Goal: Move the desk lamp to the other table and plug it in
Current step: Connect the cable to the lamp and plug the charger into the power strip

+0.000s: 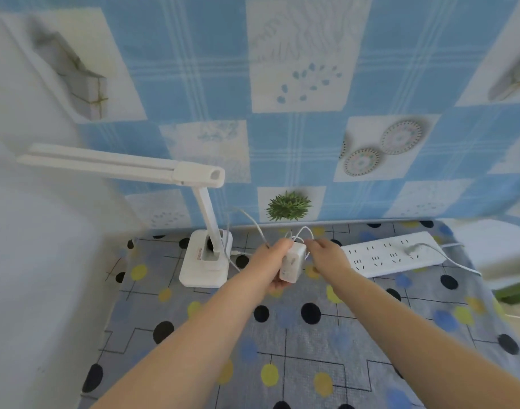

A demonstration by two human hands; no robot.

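A white desk lamp (204, 262) stands on the patterned table (282, 335) near the back wall, its long head (120, 166) stretched out to the left. My left hand (272, 261) grips the lamp's white power adapter (292, 262) just right of the lamp base. My right hand (326, 252) is at the adapter's top right corner, fingers curled at the looped white cord (300, 231). A white power strip (394, 255) lies to the right of both hands, with one plug (412, 249) in it.
The blue checked wall covering (282, 113) rises straight behind the table. A white surface (31, 261) borders the table on the left. The strip's own cable (459, 265) trails off to the right edge of the table.
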